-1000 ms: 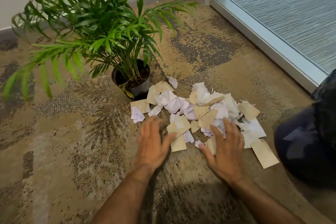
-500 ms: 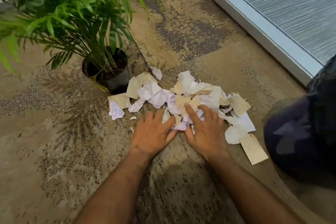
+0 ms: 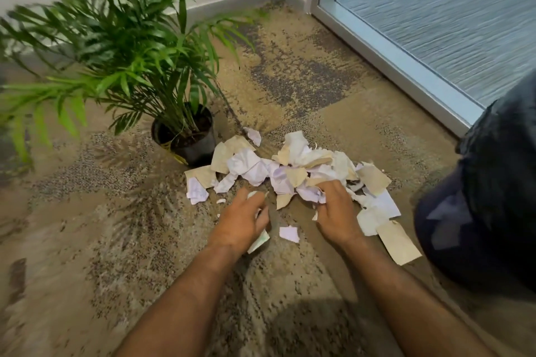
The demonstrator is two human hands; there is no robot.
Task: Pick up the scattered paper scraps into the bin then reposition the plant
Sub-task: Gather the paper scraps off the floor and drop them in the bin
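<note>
I am in the first step, gathering the torn white and tan paper scraps off the speckled beige carpet, and neither handful is lifted yet. My left hand has its fingers curled round a few pale scraps, one poking out under the palm. My right hand pinches a crumpled white wad at the near edge of the heap. The heap lies just in front of both hands, its far left edge touching the black plastic pot of the green palm-like plant.

Next, I judge, I must close on fuller handfuls and carry them to the bin. No bin shows here, so I would have to look for it first.

Count: one plant, one pot, two hands, and one loose heap of scraps, some two dozen or more, too overlapped to count exactly. One small white scrap lies alone between my wrists, and a large tan piece sits at the right edge.
</note>
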